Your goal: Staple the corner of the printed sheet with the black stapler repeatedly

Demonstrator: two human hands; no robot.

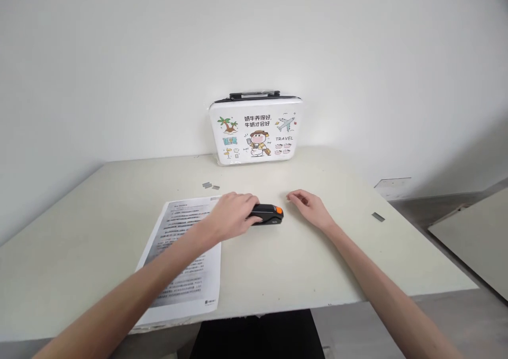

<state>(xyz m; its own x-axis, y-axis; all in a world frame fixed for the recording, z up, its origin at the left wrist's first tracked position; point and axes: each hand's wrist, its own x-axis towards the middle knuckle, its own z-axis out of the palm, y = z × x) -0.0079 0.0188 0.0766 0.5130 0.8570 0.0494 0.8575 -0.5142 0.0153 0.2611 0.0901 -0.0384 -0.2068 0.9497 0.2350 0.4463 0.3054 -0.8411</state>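
Observation:
My left hand (235, 215) is wrapped round a black stapler (268, 214) with an orange button at its right end. The stapler lies level, low over the table or on it; its left part is hidden in my palm. Beneath my left wrist and forearm are printed sheets of paper (186, 285), partly covered by the arm. To the right of the stapler, apart from it, my right hand (311, 208) rests near the tabletop with fingers curled and thumb and forefinger together. What they pinch, if anything, is too small to tell.
A white case (256, 131) with cartoon prints and a black handle stands upright against the wall. Small strips of grey staples (207, 184) lie behind the paper. Another staple strip (378, 217) lies near the right edge of the pale table (270, 274).

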